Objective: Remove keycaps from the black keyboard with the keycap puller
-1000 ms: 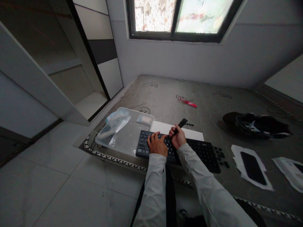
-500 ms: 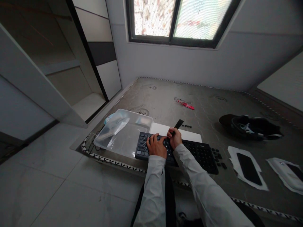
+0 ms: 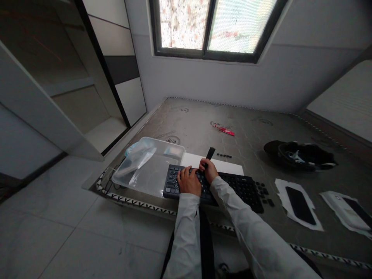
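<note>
A dark keyboard [image 3: 215, 187] lies on a bare mattress [image 3: 247, 128], near its front edge, with a white sheet [image 3: 229, 166] just behind it. The left hand [image 3: 188, 181] rests flat on the keys at the keyboard's left half, its fingers spread and pressing down rather than gripping anything. The right hand [image 3: 207, 170] sits just beside it over the upper rows, its fingers clamped on a slim black tool [image 3: 209, 153] whose free end sticks up and away toward the sheet; the working end is hidden under the hand, so whether it is under a key cannot be told. Judging by what lies about, the work of lifting keycaps is partly done: a cluster of loose black keycaps [image 3: 265, 192] lies touching and just beside the keyboard's right end, and a short row of small black caps [image 3: 224, 155] lies on the mattress just beyond the sheet. Most of the keyboard appears to have its keys in place, though the picture is too small to count gaps, so much seems left. A clear plastic box [image 3: 148, 164] sits to the left of the keyboard, and two phones on white wrappers [image 3: 299, 199] lie well apart to the right.
</note>
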A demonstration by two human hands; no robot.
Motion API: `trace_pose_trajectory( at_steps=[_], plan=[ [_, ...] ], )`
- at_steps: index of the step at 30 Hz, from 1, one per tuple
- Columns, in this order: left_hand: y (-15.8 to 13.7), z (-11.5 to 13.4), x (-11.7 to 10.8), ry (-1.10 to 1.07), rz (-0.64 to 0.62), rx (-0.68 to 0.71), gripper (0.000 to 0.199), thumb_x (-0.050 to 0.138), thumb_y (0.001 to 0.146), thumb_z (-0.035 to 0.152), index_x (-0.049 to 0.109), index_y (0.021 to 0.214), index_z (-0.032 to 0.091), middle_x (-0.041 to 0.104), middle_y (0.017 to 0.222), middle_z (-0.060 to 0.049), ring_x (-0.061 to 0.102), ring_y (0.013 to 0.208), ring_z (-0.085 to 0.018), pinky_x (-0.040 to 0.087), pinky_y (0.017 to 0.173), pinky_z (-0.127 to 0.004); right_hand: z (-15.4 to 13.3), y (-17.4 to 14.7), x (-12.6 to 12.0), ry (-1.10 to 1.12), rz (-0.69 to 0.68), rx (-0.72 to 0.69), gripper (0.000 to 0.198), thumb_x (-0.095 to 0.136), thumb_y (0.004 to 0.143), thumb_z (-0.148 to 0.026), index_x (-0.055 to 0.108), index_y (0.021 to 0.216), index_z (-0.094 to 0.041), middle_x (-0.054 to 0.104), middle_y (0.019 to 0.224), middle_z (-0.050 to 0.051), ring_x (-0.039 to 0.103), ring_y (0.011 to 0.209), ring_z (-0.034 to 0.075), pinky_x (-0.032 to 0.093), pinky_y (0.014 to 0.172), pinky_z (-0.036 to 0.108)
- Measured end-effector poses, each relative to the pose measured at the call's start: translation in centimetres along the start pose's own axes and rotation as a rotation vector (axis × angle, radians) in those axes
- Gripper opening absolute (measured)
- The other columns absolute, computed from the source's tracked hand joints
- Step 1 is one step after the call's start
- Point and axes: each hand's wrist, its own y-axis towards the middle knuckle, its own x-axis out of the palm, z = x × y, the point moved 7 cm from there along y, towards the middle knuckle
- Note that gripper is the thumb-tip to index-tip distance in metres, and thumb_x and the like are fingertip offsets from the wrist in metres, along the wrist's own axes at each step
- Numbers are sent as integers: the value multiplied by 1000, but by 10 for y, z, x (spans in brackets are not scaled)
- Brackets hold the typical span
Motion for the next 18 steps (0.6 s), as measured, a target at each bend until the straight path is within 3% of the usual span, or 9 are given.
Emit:
trace_pose_trajectory(
  at_steps=[3, 8, 18],
  plan=[
    [-1, -2, -3, -9, 10, 26, 32, 51, 82, 18, 63, 109, 33, 56, 128, 0, 43, 124, -18, 20, 112, -44, 1, -1, -3, -195, 119, -25, 40, 62, 66, -54, 39, 52, -23, 34, 41, -7, 30, 40, 9, 25, 42, 25],
    [-1, -6, -7, 28, 11, 32, 32, 54, 82, 20, 63, 109, 36, 56, 129, 2, 43, 125, -19, 19, 111, -46, -10, -12, 2, -595, 241, -157, 46, 56, 71, -61, 48, 51, -20, 47, 46, -2, 42, 48, 13, 32, 49, 26],
    [-2, -8, -6, 59, 20, 43, 31, 55, 83, 24, 63, 109, 37, 56, 129, 2, 45, 122, -19, 21, 110, -46, -12, -28, -1, -711, 338, -342, 47, 49, 76, -57, 42, 47, -21, 39, 44, -2, 36, 47, 12, 28, 47, 27]
  ],
)
